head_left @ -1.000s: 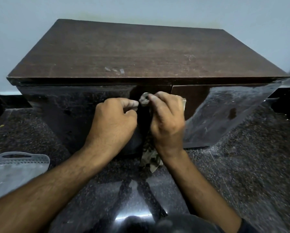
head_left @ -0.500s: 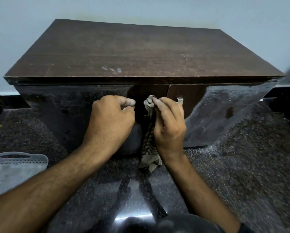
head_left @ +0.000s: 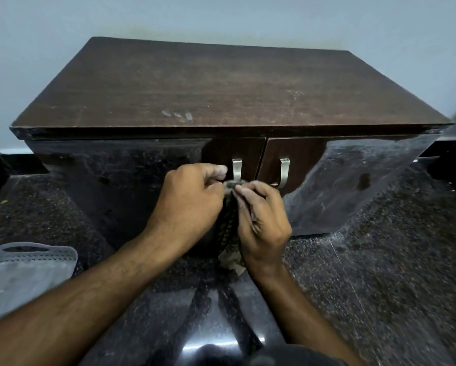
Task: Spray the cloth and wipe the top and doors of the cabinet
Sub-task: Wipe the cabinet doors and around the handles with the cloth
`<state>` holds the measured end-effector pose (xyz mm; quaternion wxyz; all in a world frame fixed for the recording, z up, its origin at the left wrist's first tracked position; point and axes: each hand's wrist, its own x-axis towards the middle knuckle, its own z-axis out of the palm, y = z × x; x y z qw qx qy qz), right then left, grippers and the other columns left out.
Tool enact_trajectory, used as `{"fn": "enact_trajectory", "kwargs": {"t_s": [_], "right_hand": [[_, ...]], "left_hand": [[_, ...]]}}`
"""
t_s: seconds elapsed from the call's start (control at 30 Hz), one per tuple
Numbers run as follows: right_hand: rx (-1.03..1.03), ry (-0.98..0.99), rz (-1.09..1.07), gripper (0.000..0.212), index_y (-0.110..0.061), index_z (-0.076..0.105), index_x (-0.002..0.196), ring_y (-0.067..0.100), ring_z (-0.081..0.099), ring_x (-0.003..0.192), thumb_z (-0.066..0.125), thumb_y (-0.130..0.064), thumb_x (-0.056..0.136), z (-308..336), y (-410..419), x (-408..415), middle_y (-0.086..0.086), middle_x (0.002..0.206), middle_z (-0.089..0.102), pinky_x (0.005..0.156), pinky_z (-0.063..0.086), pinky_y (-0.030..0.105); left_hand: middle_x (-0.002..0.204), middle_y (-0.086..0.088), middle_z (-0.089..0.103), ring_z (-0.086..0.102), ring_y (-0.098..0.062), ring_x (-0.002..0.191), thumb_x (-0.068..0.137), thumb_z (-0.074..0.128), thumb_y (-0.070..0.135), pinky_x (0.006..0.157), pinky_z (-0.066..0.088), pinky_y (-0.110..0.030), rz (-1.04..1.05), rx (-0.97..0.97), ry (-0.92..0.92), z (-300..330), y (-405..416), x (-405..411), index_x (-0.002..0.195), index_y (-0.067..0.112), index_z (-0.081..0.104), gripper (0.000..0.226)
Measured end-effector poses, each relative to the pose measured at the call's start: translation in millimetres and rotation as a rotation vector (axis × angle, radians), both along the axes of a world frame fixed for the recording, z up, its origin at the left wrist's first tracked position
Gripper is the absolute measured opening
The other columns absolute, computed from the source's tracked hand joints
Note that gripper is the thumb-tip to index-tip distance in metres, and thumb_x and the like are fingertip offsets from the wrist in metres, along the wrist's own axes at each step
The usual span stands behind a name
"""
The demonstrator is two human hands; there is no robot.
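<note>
A dark brown wooden cabinet (head_left: pixel 221 88) stands against the wall, its two glossy doors closed. Each door carries a metal handle: the left handle (head_left: pixel 236 169) and the right handle (head_left: pixel 284 171). A patterned cloth (head_left: pixel 230 249) hangs down in front of the doors, bunched at the foot of the left handle. My left hand (head_left: pixel 189 204) grips the top of the cloth with curled fingers. My right hand (head_left: pixel 263 220) pinches the cloth from the right side. No spray bottle is in view.
The floor (head_left: pixel 380 286) is dark speckled stone with a shiny reflection near my knees. A grey non-woven bag (head_left: pixel 23 270) lies on it at the left. Dark objects stand at both edges of the view beside the cabinet.
Both hands have slid the cloth down the left handle, from its top to its foot. Both metal handles now show above my hands.
</note>
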<state>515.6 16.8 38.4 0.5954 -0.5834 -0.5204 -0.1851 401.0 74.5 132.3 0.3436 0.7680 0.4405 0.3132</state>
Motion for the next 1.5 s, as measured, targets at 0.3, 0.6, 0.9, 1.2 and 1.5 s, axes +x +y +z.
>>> {"fn": "enact_trajectory", "kwargs": {"t_s": [0.3,0.6,0.9,1.2,1.5], "right_hand": [[-0.073,0.119,-0.056,0.016,0.013,0.069,0.088,0.018,0.060,0.092,0.067,0.024,0.077,-10,6,-1,0.024,0.095,0.063,0.089,0.049,0.016],[0.052,0.107,-0.099,0.010,0.013,0.070,0.096,0.024,0.068,0.096,0.067,0.012,0.086,17,13,-1,0.021,0.098,0.070,0.094,0.051,0.020],[0.009,0.284,-0.080,0.013,0.000,0.074,0.098,0.008,0.067,0.095,0.069,0.003,0.086,33,14,-2,0.002,0.100,0.071,0.089,0.052,0.017],[-0.021,0.360,-0.096,0.015,0.002,0.073,0.095,0.011,0.065,0.093,0.068,0.008,0.083,38,10,-7,0.002,0.098,0.068,0.088,0.054,0.022],[-0.159,-0.210,-0.041,0.011,0.011,0.071,0.096,0.031,0.056,0.092,0.063,0.006,0.090,18,5,-4,0.024,0.105,0.063,0.087,0.045,0.025]], "left_hand": [[0.104,0.015,0.073,0.065,0.008,0.096,0.086,0.060,0.009,0.082,0.046,-0.001,0.003,-0.030,-0.014,-3,3,0,0.114,0.023,0.073,0.034],[0.094,0.018,0.075,0.068,0.008,0.084,0.084,0.060,0.009,0.073,0.050,-0.003,0.005,-0.051,-0.013,-4,5,0,0.107,0.029,0.076,0.035],[0.095,0.023,0.072,0.065,0.011,0.091,0.084,0.063,0.012,0.075,0.047,0.001,0.018,-0.104,-0.031,-1,4,-2,0.109,0.025,0.075,0.031],[0.101,0.012,0.075,0.066,0.007,0.094,0.084,0.064,0.014,0.081,0.051,-0.008,0.031,-0.153,-0.056,0,0,3,0.110,0.024,0.074,0.030],[0.093,0.013,0.076,0.065,0.007,0.076,0.084,0.060,0.018,0.055,0.044,0.000,0.089,-0.127,0.031,8,3,-9,0.101,0.029,0.076,0.026]]}}
